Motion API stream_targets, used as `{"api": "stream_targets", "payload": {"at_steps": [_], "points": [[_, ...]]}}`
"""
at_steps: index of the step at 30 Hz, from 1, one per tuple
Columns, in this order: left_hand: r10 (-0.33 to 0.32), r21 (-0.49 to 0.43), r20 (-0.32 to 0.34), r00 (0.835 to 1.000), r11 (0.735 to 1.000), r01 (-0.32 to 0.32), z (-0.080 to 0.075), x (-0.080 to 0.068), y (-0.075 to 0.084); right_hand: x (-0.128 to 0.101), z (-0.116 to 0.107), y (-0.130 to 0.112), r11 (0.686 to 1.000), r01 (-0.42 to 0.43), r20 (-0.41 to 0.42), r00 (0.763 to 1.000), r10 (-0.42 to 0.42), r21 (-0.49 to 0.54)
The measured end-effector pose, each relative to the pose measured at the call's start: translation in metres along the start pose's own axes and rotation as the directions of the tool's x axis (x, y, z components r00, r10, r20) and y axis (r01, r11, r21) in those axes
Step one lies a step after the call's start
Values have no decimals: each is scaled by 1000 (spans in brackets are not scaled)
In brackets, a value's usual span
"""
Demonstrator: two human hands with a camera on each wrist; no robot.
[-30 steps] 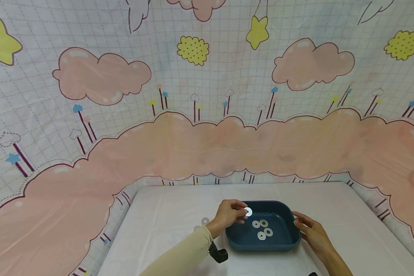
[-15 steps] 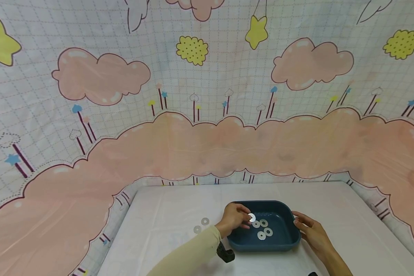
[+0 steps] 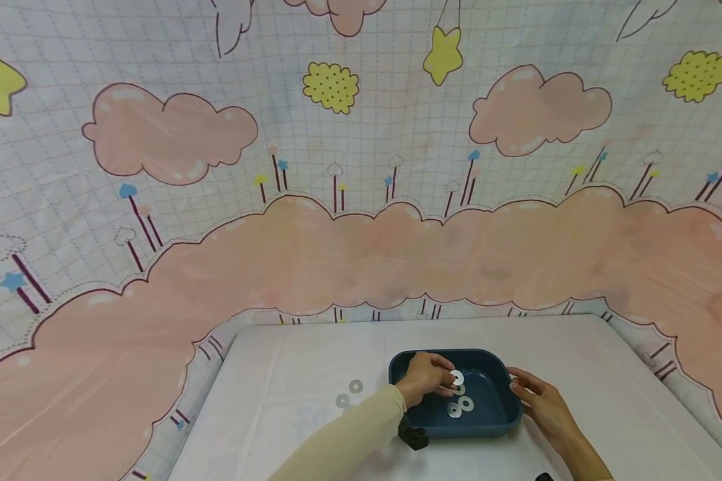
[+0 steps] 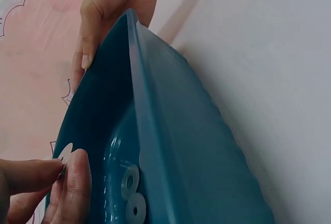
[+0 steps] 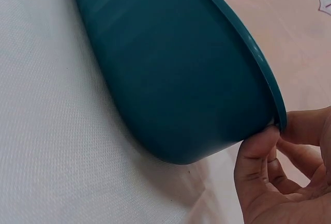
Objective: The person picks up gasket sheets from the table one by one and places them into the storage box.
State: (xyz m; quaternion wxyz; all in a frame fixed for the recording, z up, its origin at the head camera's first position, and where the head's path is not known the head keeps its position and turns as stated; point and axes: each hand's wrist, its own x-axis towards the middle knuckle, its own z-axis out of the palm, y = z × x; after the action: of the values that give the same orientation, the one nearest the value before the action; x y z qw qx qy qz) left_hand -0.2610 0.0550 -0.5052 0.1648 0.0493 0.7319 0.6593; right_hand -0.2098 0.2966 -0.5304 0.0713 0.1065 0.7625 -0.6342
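Over the dark blue tray (image 3: 490, 427), my left hand (image 3: 424, 379) pinches a flat silver washer (image 3: 457, 377) between thumb and fingers. The left wrist view shows this washer (image 4: 65, 153) at the fingertips, inside the tray's wall. Several washers (image 3: 466, 403) lie on the tray floor, and one is partly covered by the held washer. My right hand (image 3: 544, 404) grips the tray's right end. In the right wrist view, the thumb and a finger of that hand (image 5: 284, 169) pinch the rim (image 5: 266, 74).
Left of the tray, loose washers (image 3: 355, 386) lie on the white-covered table (image 3: 277, 394); the left sleeve (image 3: 349, 434) partly hides one. A black wrist device (image 3: 413, 435) hangs by the tray's front left corner. Behind stands a cloud-patterned cloth (image 3: 361, 257).
My left hand has moved right with the pinched washer, from the tray's left side to above the washers inside. More loose washers show on the table. The right hand keeps its grip.
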Motion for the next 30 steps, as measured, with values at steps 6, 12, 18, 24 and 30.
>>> {"api": "stream_targets", "payload": {"at_steps": [6,12,18,24,30], "points": [[-18,-11,-38,999,1000,18,19,8,-1,0,0,0,1000,-8,-3,1000,8,0],[-37,-35,-60,998,999,35,31,17,-8,1,0,1,1000,-13,-9,1000,13,-3],[-57,-40,-86,995,998,53,39,23,-13,1,0,3,1000,-10,-6,1000,10,-1],[-75,-18,-88,993,997,74,45,22,-10,1,0,2,1000,2,4,1000,-2,12],[-94,16,-98,991,995,96,48,20,-9,1,0,2,1000,7,6,1000,-8,27]]}}
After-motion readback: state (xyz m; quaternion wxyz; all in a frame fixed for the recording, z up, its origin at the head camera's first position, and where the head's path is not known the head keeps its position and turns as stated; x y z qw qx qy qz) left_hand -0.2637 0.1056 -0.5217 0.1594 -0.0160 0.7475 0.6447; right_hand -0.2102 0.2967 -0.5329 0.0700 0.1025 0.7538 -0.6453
